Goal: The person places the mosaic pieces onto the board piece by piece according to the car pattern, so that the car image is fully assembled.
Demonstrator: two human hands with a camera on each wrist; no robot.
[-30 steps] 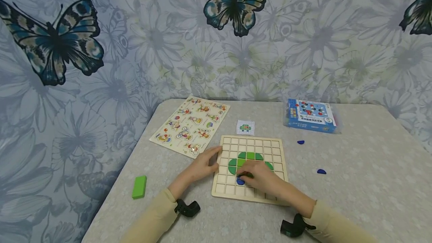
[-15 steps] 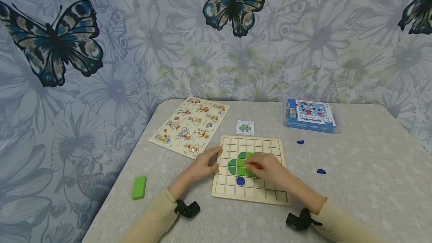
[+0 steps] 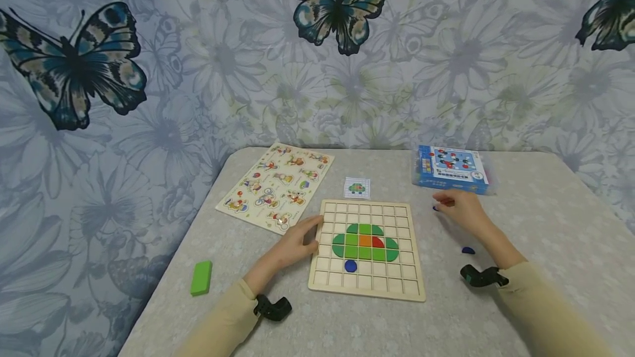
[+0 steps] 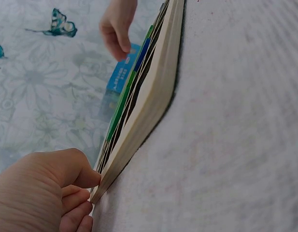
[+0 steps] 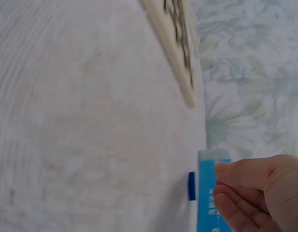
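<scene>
My left hand (image 3: 294, 244) rests at the left edge of a wooden grid board (image 3: 327, 281), thumb and fingers touching its rim. In the left wrist view, the thumb (image 4: 83, 171) lies against the board's corner. On the board, green pieces (image 3: 351, 252) surround an orange square (image 3: 364, 241) and a red rounded piece (image 3: 377, 242). A blue round shape (image 3: 350, 266) sits below them. My right hand (image 3: 461, 209) hovers at the right, fingers loosely bent and holding nothing. Close by its fingertips is a blue half-round piece (image 5: 191, 186) on the table, partly hidden in the head view.
Another blue half-round piece (image 3: 468, 250) lies nearer, right of the board. Behind my right hand stands a blue box (image 3: 451, 169). A small pattern card (image 3: 357, 187) lies beyond the board, a picture board (image 3: 278, 186) at back left, and a green block (image 3: 201, 278) at far left.
My right hand has left the red piece in the cell beside the orange square and moved right and away, over to the farther blue half-round piece. The left hand stays at the board's edge.
</scene>
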